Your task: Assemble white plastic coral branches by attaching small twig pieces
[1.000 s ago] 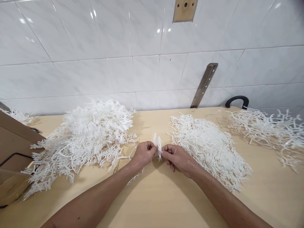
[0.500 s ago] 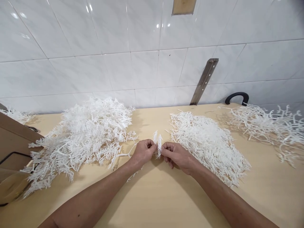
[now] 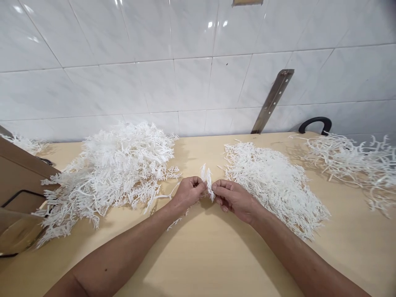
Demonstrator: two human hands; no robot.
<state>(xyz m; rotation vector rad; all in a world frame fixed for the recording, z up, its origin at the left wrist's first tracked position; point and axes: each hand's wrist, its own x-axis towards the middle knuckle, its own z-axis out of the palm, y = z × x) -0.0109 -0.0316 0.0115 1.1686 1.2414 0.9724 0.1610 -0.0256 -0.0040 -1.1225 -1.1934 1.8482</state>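
Observation:
At the middle of the wooden table point(image 3: 192, 264), my left hand point(image 3: 190, 190) pinches a white branched sprig point(image 3: 209, 183), whose feathery tips stand up above the fingers. Thumb and forefinger of my right hand point(image 3: 233, 198) are closed at the sprig's right edge, close beside my left fingers. A white stem with fine twigs point(image 3: 163, 196) shows behind my left wrist. Left of my hands lies a large heap of white branched pieces point(image 3: 123, 165). To the right is a flatter heap of small white pieces point(image 3: 275, 181).
Bare curly white stems point(image 3: 349, 159) lie at the far right beside a black curved handle point(image 3: 315, 120). A metal strip point(image 3: 272, 101) leans against the tiled wall point(image 3: 192, 86). At the left edge are a brown box point(image 3: 21, 173) and a clear amber-tinted object point(image 3: 20, 235).
The view has shifted slightly, so the wall and heaps sit a little differently. Both hands stay together at the sprig, which is tilted a bit more.

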